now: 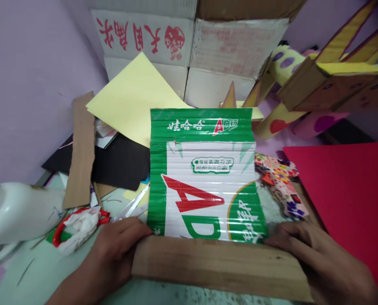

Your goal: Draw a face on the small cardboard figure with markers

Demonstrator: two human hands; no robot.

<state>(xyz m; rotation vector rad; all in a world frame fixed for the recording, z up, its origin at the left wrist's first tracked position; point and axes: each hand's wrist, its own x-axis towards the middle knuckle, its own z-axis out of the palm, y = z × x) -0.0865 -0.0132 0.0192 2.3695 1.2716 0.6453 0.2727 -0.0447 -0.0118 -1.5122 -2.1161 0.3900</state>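
Printed cardboard panel [204,178] lies flat mid-table, its near flap [220,264] folded up at the table's near edge [43,271], left hand [112,254] on the flap's left end, right hand [319,258] on its right end. Left of the panel: scissors [81,222], a cardboard strip [81,152] lying over a dark sheet [119,163], and a jug [14,216] at the left edge. Paper sheet [134,97] and a carton [189,46] sit behind it; paper scraps [279,178] just right, then a large sheet [348,190] at the right edge.

Lilac walls close in on a crowded craft corner

A pale lilac wall [23,84] runs along the left; a white cardboard box [189,46] with red print stands at the back above a pale green counter [43,271].
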